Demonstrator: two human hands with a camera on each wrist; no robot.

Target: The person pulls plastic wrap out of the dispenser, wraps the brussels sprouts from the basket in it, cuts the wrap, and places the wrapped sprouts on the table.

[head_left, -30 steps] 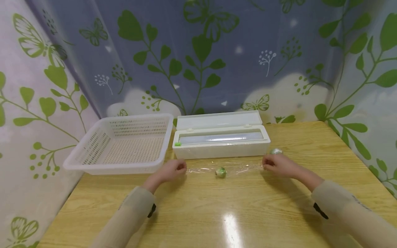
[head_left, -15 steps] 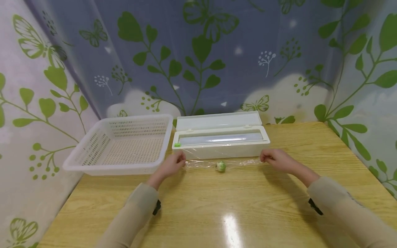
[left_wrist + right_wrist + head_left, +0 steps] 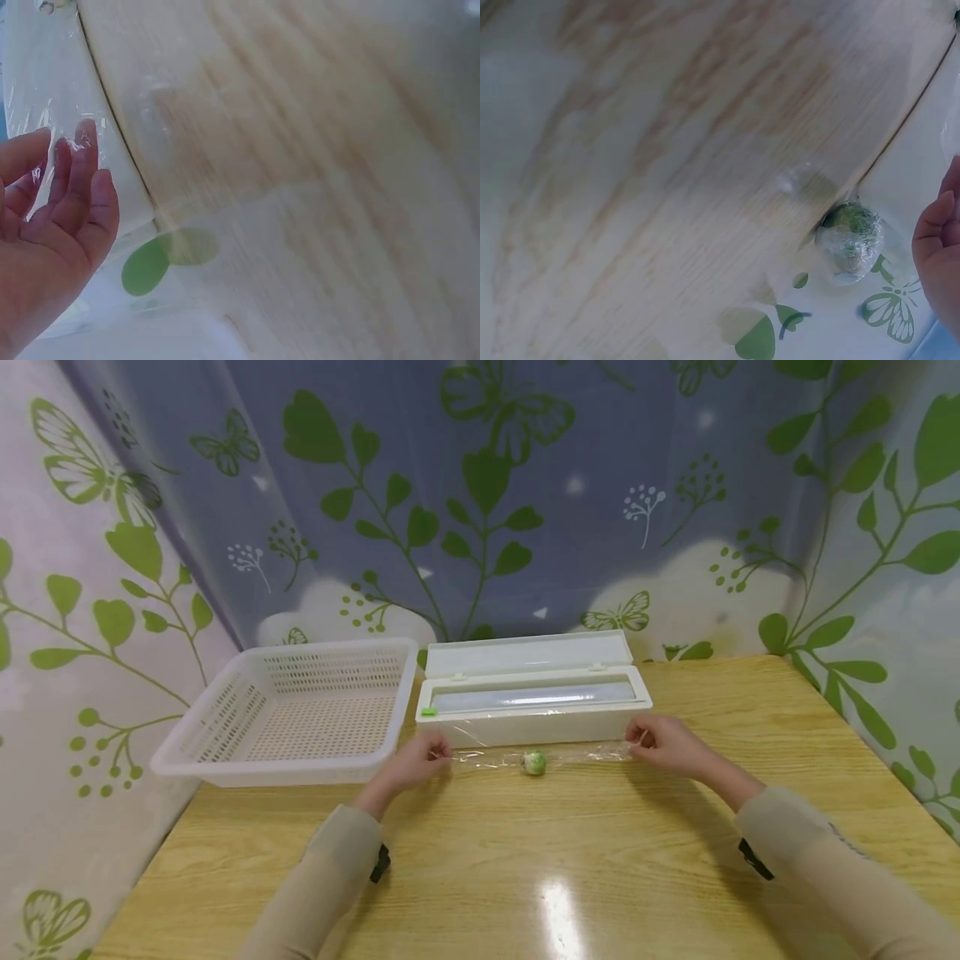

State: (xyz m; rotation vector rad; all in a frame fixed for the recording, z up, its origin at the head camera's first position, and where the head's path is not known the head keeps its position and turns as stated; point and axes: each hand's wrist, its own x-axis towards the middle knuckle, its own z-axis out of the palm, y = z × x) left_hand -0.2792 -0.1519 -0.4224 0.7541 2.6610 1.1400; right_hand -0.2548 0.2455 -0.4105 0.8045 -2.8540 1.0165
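A strip of cling film (image 3: 491,760) stretches between my two hands, just in front of the white box. My left hand (image 3: 417,762) pinches its left end, and my right hand (image 3: 670,745) pinches the other. Midway along the film sits a small round green-and-white vegetable (image 3: 534,763), much like a Brussels sprout. In the left wrist view, shiny film shows at the fingertips of my left hand (image 3: 64,202). Only part of my right hand (image 3: 939,244) enters the right wrist view, beside a film-wrapped green vegetable (image 3: 850,238); that one is hidden behind the hand in the head view.
A white cling film box (image 3: 536,727) stands at the back with its lid raised, a roll (image 3: 536,695) inside and a green slider (image 3: 429,712) at its left end. Left of it is a white perforated basket (image 3: 273,768). Patterned cloth hangs behind the wooden table (image 3: 480,877).
Both hands have drawn the film back toward the box, and the right hand now covers the wrapped vegetable. The vegetable on the film has shifted slightly back and turned.
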